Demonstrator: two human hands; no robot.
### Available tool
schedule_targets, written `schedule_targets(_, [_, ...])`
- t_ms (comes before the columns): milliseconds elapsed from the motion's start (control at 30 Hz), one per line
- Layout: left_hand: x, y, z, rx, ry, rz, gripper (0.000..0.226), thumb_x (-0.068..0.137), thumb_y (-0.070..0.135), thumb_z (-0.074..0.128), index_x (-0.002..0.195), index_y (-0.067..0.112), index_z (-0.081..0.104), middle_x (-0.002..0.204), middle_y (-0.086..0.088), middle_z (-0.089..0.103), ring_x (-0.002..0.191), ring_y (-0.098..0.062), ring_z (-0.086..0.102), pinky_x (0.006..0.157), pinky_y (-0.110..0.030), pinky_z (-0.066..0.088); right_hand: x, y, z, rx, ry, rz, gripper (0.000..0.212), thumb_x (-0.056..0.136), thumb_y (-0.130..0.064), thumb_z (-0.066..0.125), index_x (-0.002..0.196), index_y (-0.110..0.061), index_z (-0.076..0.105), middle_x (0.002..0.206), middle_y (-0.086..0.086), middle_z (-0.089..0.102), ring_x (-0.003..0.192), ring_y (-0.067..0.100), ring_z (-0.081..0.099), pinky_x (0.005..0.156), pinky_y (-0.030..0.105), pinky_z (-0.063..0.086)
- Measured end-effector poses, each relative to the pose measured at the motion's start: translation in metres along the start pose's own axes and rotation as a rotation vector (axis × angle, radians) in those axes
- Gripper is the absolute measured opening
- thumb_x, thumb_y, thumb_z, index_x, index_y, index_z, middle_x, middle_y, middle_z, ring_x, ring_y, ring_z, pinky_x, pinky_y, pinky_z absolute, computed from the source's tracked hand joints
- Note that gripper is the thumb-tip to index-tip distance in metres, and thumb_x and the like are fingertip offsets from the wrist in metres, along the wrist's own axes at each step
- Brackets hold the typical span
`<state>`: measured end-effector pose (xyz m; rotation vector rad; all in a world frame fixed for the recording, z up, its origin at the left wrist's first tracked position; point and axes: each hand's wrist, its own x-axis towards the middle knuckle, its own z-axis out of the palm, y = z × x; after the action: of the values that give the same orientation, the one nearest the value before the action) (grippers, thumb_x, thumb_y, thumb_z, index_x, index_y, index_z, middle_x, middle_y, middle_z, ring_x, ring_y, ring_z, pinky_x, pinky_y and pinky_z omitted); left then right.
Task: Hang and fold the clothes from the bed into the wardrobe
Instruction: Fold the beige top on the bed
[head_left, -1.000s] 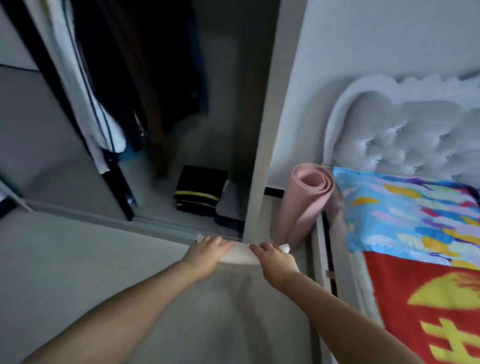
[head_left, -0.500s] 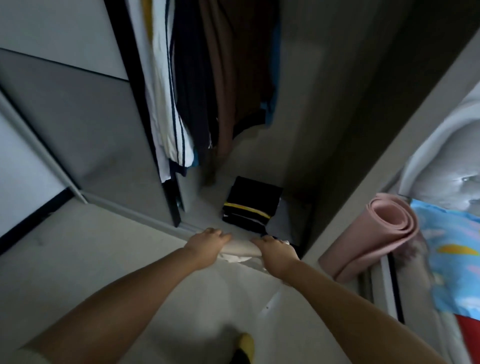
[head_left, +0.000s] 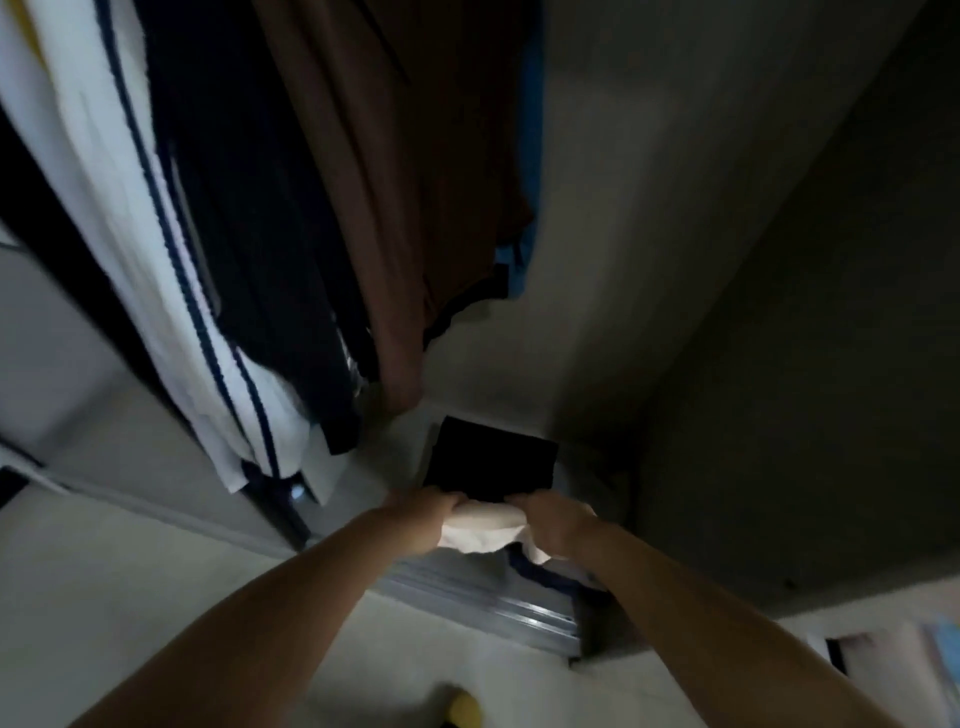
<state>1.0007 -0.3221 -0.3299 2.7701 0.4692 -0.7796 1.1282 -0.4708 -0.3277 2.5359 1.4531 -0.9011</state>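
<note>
Cream cloth, soft and rolled into a loose bundle, sits pinched between my 2 hands, left hand and right hand each curled round 1 end so the fold holds, just over the wardrobe sill. I judge it's headed for the dark folded stack on the wardrobe floor (flat, squared, matte), w/ hanging garments draped limp above.

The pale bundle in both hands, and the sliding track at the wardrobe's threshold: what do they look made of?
Pale bundle: soft cloth, probably cotton-like and matte; it sags and creases between the left hand and right hand. The weave is too blurred to tell.
Sliding track: looks like metal, likely aluminium; grey parallel ridges with bright glints.
</note>
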Motion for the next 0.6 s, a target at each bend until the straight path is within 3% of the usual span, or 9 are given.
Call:
schedule_targets(133, [0.068,-0.024,-0.021,0.032,0.022,0.030,0.064,0.094,0.015,0.045,0.151,0.032,0.020,0.144,-0.009,0.042,0.128,-0.031,0.045,0.105,-0.043,0.033,0.061,0.029,-0.025,0.007,-0.004,0.051,0.062,0.091,-0.010,0.055,0.148,-0.021,0.033,0.142,0.015,0.045,0.127,0.032,0.047,0.101,0.037,0.040])
schedule_targets(233, [0.140,-0.045,-0.030,0.013,0.107,0.072,0.065,0.092,0.014,0.048,0.150,0.030,0.024,0.145,-0.007,0.042,0.127,-0.029,0.047,0.103,-0.039,0.040,0.115,0.054,-0.035,-0.025,0.081,0.071,0.063,0.095,-0.009,0.051,0.151,-0.020,0.025,0.145,0.015,0.041,0.128,0.033,0.045,0.104,0.039,0.037])
schedule_targets(367, [0.235,-0.067,-0.022,0.051,0.224,0.119,0.061,0.091,0.015,0.050,0.147,0.027,0.032,0.142,-0.009,0.047,0.123,-0.030,0.051,0.096,-0.037,0.043,0.189,0.092,-0.026,-0.065,0.208,0.138,0.063,0.091,-0.008,0.051,0.149,-0.024,0.030,0.141,0.015,0.043,0.126,0.036,0.045,0.101,0.047,0.042])
schedule_targets(500, [0.314,-0.081,0.009,0.202,0.426,0.136,0.064,0.094,0.011,0.038,0.151,0.032,0.018,0.156,-0.004,0.025,0.140,-0.023,0.029,0.110,-0.034,0.025,0.258,0.124,0.012,-0.064,0.304,0.208,0.065,0.094,-0.021,0.051,0.151,-0.028,0.022,0.149,0.013,0.031,0.136,0.037,0.030,0.106,0.056,0.033])
schedule_targets(600, [0.353,-0.088,0.055,0.259,0.441,0.148,0.070,0.093,0.006,0.034,0.152,0.031,0.006,0.161,0.000,0.004,0.148,-0.019,0.003,0.118,-0.039,0.007,0.290,0.140,0.061,-0.102,0.329,0.219,0.072,0.093,-0.019,0.048,0.153,-0.032,0.010,0.157,0.006,0.017,0.143,0.040,0.013,0.110,0.062,0.021])
